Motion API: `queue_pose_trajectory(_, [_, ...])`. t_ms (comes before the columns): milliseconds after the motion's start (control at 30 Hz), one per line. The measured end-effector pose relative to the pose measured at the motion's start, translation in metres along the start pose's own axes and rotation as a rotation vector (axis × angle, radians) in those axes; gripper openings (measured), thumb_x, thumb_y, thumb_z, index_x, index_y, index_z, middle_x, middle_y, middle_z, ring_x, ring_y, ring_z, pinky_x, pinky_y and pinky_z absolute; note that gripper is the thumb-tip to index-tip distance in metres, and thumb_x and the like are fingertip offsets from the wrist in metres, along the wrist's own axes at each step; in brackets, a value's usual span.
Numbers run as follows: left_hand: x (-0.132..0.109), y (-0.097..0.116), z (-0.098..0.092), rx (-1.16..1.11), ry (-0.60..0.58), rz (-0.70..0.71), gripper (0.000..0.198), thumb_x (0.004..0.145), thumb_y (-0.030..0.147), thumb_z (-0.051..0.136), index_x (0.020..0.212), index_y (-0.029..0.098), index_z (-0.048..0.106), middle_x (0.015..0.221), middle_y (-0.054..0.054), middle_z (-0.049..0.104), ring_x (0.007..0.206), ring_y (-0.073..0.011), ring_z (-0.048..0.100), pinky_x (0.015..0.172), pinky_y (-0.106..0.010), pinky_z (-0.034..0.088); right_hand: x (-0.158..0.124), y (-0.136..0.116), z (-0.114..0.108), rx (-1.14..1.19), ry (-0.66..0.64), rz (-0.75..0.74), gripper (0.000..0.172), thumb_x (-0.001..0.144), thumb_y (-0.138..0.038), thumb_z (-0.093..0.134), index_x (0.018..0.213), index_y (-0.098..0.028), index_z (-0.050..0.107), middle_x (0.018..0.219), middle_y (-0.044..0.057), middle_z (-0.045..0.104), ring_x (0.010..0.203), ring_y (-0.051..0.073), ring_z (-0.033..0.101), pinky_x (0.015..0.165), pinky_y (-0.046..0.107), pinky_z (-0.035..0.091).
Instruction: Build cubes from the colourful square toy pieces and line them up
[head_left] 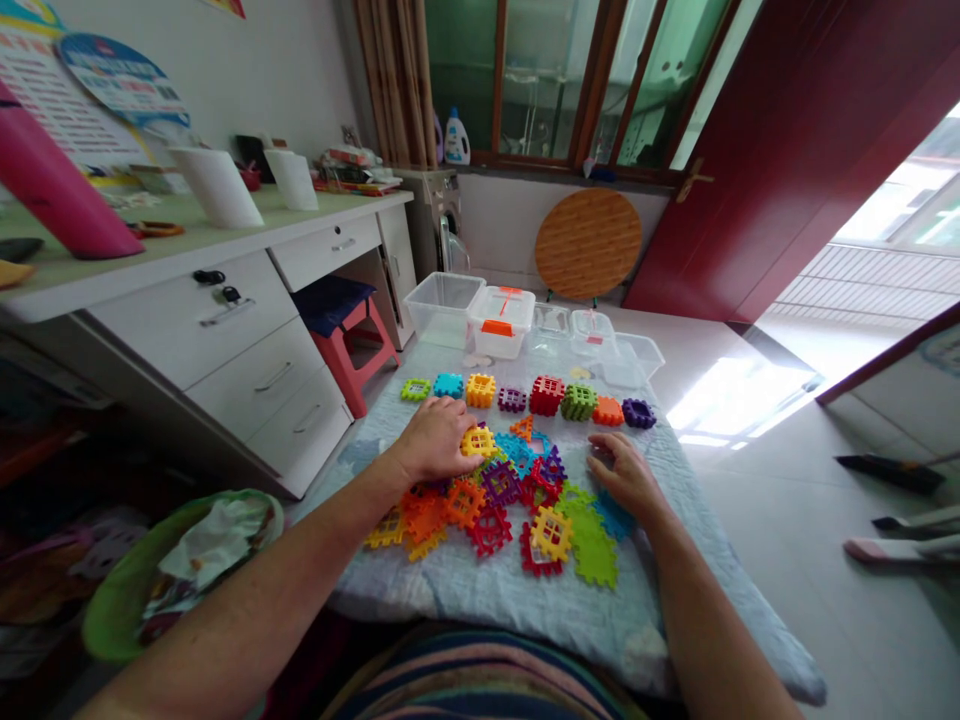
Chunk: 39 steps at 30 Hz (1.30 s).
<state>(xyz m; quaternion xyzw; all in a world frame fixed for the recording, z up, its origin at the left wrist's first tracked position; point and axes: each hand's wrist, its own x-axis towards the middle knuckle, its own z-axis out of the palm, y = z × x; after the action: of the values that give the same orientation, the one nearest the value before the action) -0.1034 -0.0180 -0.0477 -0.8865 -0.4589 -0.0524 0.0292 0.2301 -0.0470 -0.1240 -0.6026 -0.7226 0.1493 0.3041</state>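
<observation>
My left hand (pixel 441 438) pinches a yellow square window piece (pixel 478 441) above the left side of a loose pile of plastic interlocking tiles. Open and apart from the pieces' tops, my right hand (pixel 622 470) hovers at the pile's right edge, its fingers slightly curled. Near it lie a blue tile (pixel 615 516) and a big lime green tile (pixel 597 552). The pile also holds a purple window tile (pixel 501 482), an orange one (pixel 466 503) and a red one (pixel 491 530). Behind it runs a row of colour-sorted stacks, among them yellow (pixel 481 391), red (pixel 547 396) and green (pixel 579 402).
Clear plastic boxes stand at the table's far end, one lidded with orange latches (pixel 498 328). A blue quilted cloth (pixel 427 590) covers the table. Left are a desk (pixel 247 320), a red stool (pixel 360 360) and a green basket (pixel 112 610).
</observation>
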Motion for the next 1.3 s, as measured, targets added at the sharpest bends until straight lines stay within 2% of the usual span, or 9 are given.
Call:
queue_pose_trajectory(300, [0.008,-0.005,-0.007,-0.032,-0.138,0.021,0.041,0.063,0.049,0.067,0.092,0.020,0.068,0.095,-0.008,0.064,0.095,-0.0282,0.057,0.089,-0.040,0.043,-0.001,-0.001,-0.001,-0.009,-0.006,0.004,0.031,0.078,-0.029,0.054,0.104,-0.016,0.063,0.101,0.010,0.062,0.089,0.022,0.060,0.085,0.038,0.050])
queue_pose_trajectory(433, [0.009,-0.007,-0.004,-0.079,-0.120,0.019,0.036,0.061,0.045,0.068,0.088,0.020,0.067,0.090,-0.007,0.065,0.090,-0.0271,0.059,0.084,-0.038,0.045,-0.001,-0.001,-0.001,-0.015,-0.014,0.003,0.030,0.079,-0.028,0.054,0.105,-0.017,0.062,0.101,0.009,0.062,0.090,0.022,0.060,0.086,0.039,0.049])
queue_pose_trajectory(600, [0.011,-0.014,-0.004,-0.177,-0.064,0.017,0.035,0.062,0.042,0.069,0.089,0.019,0.066,0.090,-0.006,0.065,0.091,-0.0255,0.059,0.085,-0.036,0.045,-0.001,-0.001,-0.001,-0.008,-0.006,0.012,0.029,0.078,-0.028,0.054,0.104,-0.018,0.063,0.101,0.009,0.063,0.089,0.022,0.060,0.086,0.039,0.049])
queue_pose_trajectory(733, [0.032,-0.032,-0.009,-0.236,0.060,0.025,0.038,0.063,0.040,0.070,0.093,0.017,0.064,0.094,-0.007,0.065,0.093,-0.0247,0.058,0.088,-0.035,0.044,0.000,-0.001,0.000,-0.005,0.003,0.010,0.031,0.077,-0.029,0.055,0.104,-0.017,0.063,0.099,0.009,0.062,0.089,0.022,0.060,0.086,0.039,0.049])
queue_pose_trajectory(833, [0.060,-0.050,-0.011,-0.229,0.090,0.023,0.040,0.063,0.039,0.071,0.095,0.016,0.064,0.095,-0.007,0.064,0.094,-0.0243,0.057,0.091,-0.035,0.043,-0.001,-0.001,-0.001,-0.001,0.003,0.007,0.031,0.077,-0.029,0.055,0.104,-0.017,0.063,0.098,0.009,0.062,0.090,0.022,0.060,0.086,0.039,0.049])
queue_pose_trajectory(933, [0.084,-0.066,-0.007,-0.217,0.054,0.022,0.041,0.061,0.036,0.071,0.096,0.015,0.064,0.097,-0.007,0.064,0.094,-0.0239,0.058,0.092,-0.034,0.042,-0.001,-0.002,-0.001,0.007,-0.001,0.007,0.031,0.078,-0.029,0.055,0.105,-0.017,0.063,0.099,0.009,0.062,0.090,0.022,0.060,0.086,0.039,0.049])
queue_pose_trajectory(1033, [0.099,-0.075,-0.001,-0.196,0.003,0.033,0.042,0.061,0.035,0.070,0.097,0.015,0.065,0.098,-0.008,0.064,0.095,-0.0244,0.058,0.092,-0.034,0.042,-0.001,-0.003,-0.002,0.017,0.010,0.012,0.030,0.077,-0.028,0.055,0.104,-0.018,0.063,0.100,0.009,0.062,0.090,0.022,0.061,0.086,0.040,0.049])
queue_pose_trajectory(1200, [0.105,-0.082,0.011,-0.175,-0.079,0.048,0.042,0.062,0.034,0.069,0.100,0.017,0.065,0.102,-0.009,0.064,0.098,-0.0255,0.057,0.092,-0.035,0.042,-0.002,-0.003,-0.001,0.025,0.008,0.014,0.029,0.078,-0.027,0.055,0.105,-0.019,0.062,0.101,0.008,0.062,0.091,0.022,0.061,0.088,0.040,0.049])
queue_pose_trajectory(1300, [0.106,-0.085,0.015,-0.175,-0.121,0.026,0.053,0.061,0.036,0.071,0.110,0.019,0.063,0.111,-0.009,0.062,0.107,-0.0276,0.054,0.096,-0.036,0.040,-0.002,-0.003,-0.001,0.028,0.011,0.012,0.029,0.078,-0.026,0.055,0.104,-0.019,0.062,0.101,0.009,0.062,0.092,0.023,0.061,0.088,0.041,0.049])
